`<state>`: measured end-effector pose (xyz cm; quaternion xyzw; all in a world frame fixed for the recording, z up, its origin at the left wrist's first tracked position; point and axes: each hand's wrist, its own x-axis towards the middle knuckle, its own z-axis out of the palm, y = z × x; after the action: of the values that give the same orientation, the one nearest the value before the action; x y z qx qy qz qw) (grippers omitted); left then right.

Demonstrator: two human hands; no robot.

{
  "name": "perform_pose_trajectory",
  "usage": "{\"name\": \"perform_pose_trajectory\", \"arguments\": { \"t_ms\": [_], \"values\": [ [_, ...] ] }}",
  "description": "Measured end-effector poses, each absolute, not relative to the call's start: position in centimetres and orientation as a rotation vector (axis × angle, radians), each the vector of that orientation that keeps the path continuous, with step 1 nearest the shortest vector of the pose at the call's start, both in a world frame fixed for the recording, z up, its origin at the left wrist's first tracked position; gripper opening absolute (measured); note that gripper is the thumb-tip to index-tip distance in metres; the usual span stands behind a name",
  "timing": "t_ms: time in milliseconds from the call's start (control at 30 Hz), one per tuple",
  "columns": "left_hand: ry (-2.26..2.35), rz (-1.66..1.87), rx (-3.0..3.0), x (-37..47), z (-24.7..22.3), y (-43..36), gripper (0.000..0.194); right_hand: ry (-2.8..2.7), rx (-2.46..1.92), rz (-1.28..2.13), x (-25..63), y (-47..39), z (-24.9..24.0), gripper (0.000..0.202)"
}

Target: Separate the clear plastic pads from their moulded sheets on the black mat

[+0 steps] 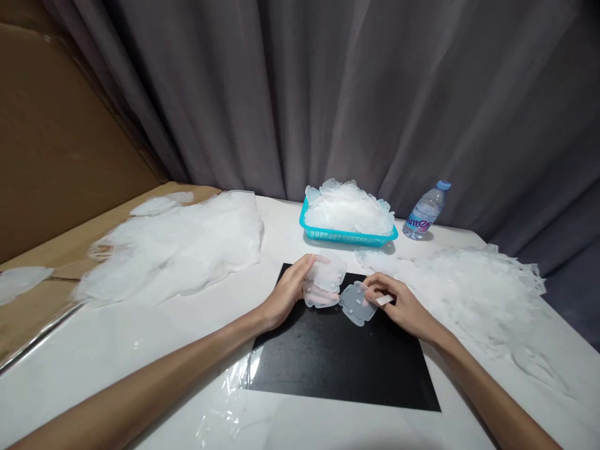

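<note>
My left hand point(293, 289) grips a few thin, frosted plastic pieces point(324, 278), fanned slightly over one another. Between the fingers of my right hand point(398, 303) is a single translucent plastic piece point(359, 304) with rounded corners and small raised dots. A short, pale flat strip point(385, 300) also sticks out from that hand; its other end is hidden. The two sets of pieces nearly meet, edge to edge, above a black mat point(337, 362).
A turquoise basket point(349, 237) heaped with similar pieces stands at the back, with a water bottle point(425, 212) beside it. White plastic piles lie left point(187, 250) and right point(473, 294) on the white table point(154, 369). Cardboard point(60, 137) borders the left; a grey curtain point(319, 94) hangs behind.
</note>
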<state>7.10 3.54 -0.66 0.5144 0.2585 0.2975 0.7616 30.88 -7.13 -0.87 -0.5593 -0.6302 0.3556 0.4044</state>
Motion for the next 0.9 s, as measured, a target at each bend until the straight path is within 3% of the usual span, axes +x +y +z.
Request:
{"name": "perform_pose_trajectory", "arguments": {
  "t_ms": [133, 367, 533, 733, 900],
  "values": [
    [0.511, 0.583, 1.009, 6.88, -0.53, 3.75, 0.074, -1.590, -1.416, 0.895, 31.23, -7.05, -1.05, 0.014],
    [0.460, 0.555, 1.007, 6.72, -0.67, 3.90, 0.077, -1.627, -1.445, 0.859, 31.53, -7.02, -1.12, 0.018],
    [0.431, 0.560, 1.011, 6.65, -0.65, 3.84, 0.070, -1.660, -1.471, 0.805, 31.77, -7.12, -1.23, 0.025],
    [0.453, 0.606, 1.158, 6.76, -0.94, 3.65, 0.041, -1.647, -1.472, 0.832, 31.90, -7.09, -1.46, 0.025],
    [0.523, 0.653, 1.369, 7.04, -1.31, 3.45, 0.043, -1.673, -1.487, 0.796, 31.76, -7.01, -1.89, 0.026]
  ]
}}
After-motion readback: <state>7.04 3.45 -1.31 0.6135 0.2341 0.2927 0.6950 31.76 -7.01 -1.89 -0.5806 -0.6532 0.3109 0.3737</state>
